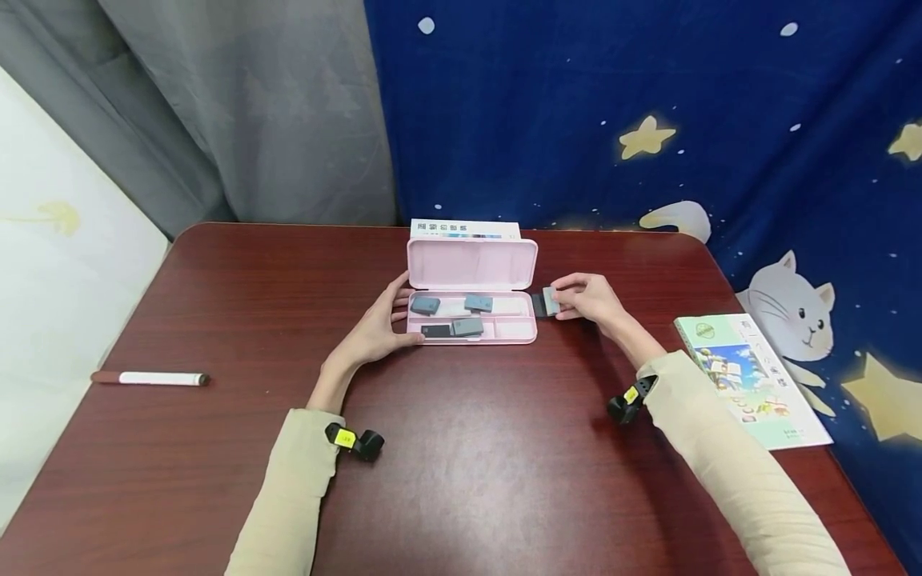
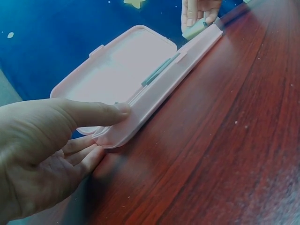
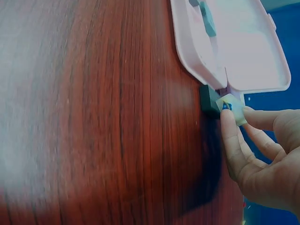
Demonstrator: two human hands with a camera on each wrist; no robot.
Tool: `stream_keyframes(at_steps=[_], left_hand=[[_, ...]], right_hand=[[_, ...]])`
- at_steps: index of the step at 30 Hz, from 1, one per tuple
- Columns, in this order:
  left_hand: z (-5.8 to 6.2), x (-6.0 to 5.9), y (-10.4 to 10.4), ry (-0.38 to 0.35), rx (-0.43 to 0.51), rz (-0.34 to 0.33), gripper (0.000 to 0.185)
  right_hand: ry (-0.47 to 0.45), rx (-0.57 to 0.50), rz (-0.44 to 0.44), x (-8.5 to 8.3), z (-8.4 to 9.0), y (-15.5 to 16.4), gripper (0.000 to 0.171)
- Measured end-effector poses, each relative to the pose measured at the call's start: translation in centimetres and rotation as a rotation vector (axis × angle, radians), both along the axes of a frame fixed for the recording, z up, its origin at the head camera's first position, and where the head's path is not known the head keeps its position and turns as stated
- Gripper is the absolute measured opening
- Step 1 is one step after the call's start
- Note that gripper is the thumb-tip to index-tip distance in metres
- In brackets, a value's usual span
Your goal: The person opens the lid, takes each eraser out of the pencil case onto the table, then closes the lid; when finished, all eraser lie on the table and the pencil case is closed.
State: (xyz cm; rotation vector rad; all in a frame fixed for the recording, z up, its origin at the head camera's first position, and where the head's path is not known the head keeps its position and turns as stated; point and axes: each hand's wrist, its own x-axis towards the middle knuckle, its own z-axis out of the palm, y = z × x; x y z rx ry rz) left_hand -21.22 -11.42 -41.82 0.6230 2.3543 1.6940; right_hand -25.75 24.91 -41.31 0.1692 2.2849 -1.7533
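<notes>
Pink case [image 1: 472, 265], left fingers [image 2: 88, 161] and thumb [image 2: 96, 112] around its end, right fingers [image 3: 230, 133] pinched on a pale block [image 3: 237, 108]

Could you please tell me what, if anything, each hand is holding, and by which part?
The right hand pinches a small grey block by its end away from the pink case; the left hand grips that case by its left end.

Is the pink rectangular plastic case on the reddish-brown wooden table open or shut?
The case is open: its pink rounded lid stands raised, exposing blue-grey rectangular blocks inside.
</notes>
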Motion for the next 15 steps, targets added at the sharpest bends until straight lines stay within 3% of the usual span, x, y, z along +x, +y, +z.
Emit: stream_keyframes(at_steps=[15], left_hand=[[-0.06, -0.05, -0.05, -0.007, -0.014, 0.003, 0.103]], right_hand=[[-0.052, 0.077, -0.033, -0.34, -0.27, 0.77, 0.027]])
